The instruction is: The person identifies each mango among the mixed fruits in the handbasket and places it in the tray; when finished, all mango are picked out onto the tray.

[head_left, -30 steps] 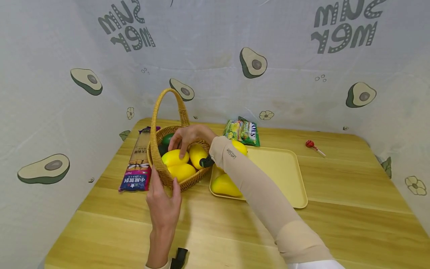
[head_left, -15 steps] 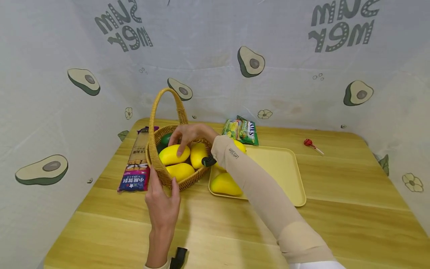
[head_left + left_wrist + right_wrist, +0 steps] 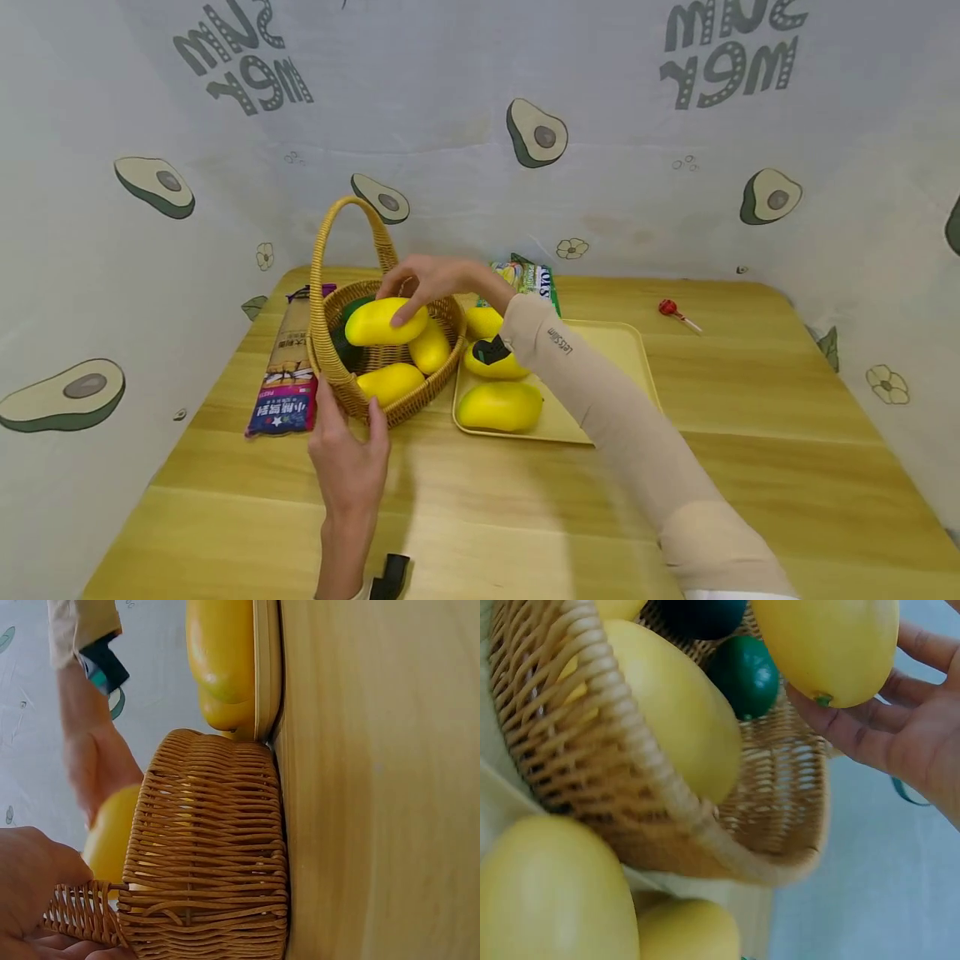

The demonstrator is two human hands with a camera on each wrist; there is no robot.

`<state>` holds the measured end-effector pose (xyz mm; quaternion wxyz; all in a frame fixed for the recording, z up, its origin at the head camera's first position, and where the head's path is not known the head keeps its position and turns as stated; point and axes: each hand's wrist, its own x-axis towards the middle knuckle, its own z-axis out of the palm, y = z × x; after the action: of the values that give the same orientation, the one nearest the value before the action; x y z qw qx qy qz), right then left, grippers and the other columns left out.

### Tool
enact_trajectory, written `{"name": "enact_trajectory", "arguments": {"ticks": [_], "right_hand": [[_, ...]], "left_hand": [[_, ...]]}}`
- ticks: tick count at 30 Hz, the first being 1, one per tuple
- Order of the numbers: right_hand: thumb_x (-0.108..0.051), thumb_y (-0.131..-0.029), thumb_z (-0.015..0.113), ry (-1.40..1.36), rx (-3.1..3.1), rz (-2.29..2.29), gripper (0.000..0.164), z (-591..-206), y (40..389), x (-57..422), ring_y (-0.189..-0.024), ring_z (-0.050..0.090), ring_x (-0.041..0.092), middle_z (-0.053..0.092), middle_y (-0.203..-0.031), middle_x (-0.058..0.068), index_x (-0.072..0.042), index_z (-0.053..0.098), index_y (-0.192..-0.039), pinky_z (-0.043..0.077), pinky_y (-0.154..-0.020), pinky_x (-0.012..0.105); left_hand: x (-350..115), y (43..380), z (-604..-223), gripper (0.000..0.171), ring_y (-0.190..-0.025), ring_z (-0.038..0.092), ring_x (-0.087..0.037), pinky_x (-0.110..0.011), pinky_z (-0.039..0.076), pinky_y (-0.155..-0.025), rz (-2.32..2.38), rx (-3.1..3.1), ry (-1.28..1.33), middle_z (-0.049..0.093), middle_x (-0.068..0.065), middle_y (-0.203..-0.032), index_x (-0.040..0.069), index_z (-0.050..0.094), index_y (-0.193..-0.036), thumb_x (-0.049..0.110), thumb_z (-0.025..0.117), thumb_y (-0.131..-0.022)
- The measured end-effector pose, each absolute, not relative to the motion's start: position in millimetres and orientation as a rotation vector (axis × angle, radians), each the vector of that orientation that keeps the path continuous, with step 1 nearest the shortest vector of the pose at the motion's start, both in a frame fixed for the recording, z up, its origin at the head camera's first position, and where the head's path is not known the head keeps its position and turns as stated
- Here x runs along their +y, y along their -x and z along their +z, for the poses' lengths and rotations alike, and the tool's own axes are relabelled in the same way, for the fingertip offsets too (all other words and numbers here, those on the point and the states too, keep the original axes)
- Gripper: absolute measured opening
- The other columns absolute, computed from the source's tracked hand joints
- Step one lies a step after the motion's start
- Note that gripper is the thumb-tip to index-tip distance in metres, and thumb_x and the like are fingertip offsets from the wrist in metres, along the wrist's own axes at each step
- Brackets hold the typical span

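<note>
In the head view my right hand grips a yellow mango, thumb on its near side, raised over the wicker basket. The right wrist view shows this mango with the fingers behind it. My left hand holds the basket at the foot of its tall handle. In the left wrist view, thumb and fingers wrap that handle foot. Inside the basket lie a mango at the right, another mango at the front, and dark green fruits, partly hidden.
Right of the basket, a pale yellow tray bears several mangoes, one at the front. A pasta packet lies left of the basket. Behind the tray is a green snack packet; a red lollipop lies farther right.
My right hand has lifted the mango up from among the basket's other fruit. The left hand keeps its hold on the basket. The whole view has shifted slightly.
</note>
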<state>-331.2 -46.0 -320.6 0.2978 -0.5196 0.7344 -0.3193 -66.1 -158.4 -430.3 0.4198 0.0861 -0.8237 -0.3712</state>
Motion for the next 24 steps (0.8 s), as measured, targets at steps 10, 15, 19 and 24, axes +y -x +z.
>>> {"name": "enact_trajectory", "arguments": {"ticks": [10, 15, 19, 24], "right_hand": [[-0.012, -0.097, 0.080, 1.403, 1.998, -1.002, 0.045, -295.2, 309.7, 43.0, -0.119, 0.068, 0.025, 0.072, -0.133, 0.009, -0.002, 0.067, -0.140, 0.059, -0.104, 0.047], [-0.017, -0.096, 0.083, 1.358, 2.069, -1.039, 0.045, -301.1, 299.5, 97.4, -0.115, 0.070, 0.025, 0.073, -0.129, 0.007, -0.005, 0.070, -0.137, 0.064, -0.093, 0.042], [-0.020, -0.097, 0.083, 1.263, 2.137, -1.069, 0.046, -310.9, 290.8, 138.0, -0.113, 0.069, 0.026, 0.074, -0.127, 0.008, -0.004, 0.070, -0.137, 0.064, -0.091, 0.038], [-0.015, -0.100, 0.078, 1.098, 2.215, -1.134, 0.043, -328.1, 281.9, 181.4, -0.113, 0.068, 0.026, 0.073, -0.128, 0.011, -0.002, 0.068, -0.139, 0.063, -0.094, 0.034]], "left_hand": [[-160.2, 67.1, -429.9, 0.070, -0.126, 0.067, -0.047, -0.053, 0.058, -0.099, -0.948, -2.094, -0.224, 0.064, -0.032, -0.143, -0.012, 0.045, -0.154, -0.003, 0.078, -0.094], [-159.2, 65.7, -432.7, 0.070, -0.125, 0.068, -0.047, -0.051, 0.056, -0.099, -0.966, -2.082, -0.213, 0.066, -0.032, -0.139, -0.011, 0.046, -0.153, -0.006, 0.078, -0.091], [-157.5, 64.2, -434.4, 0.071, -0.124, 0.069, -0.047, -0.051, 0.056, -0.097, -0.969, -2.071, -0.206, 0.067, -0.032, -0.137, -0.011, 0.047, -0.153, -0.008, 0.079, -0.090], [-157.2, 62.8, -435.3, 0.070, -0.120, 0.071, -0.047, -0.054, 0.058, -0.094, -0.942, -2.081, -0.205, 0.069, -0.032, -0.134, -0.011, 0.047, -0.152, -0.007, 0.079, -0.090]]}}
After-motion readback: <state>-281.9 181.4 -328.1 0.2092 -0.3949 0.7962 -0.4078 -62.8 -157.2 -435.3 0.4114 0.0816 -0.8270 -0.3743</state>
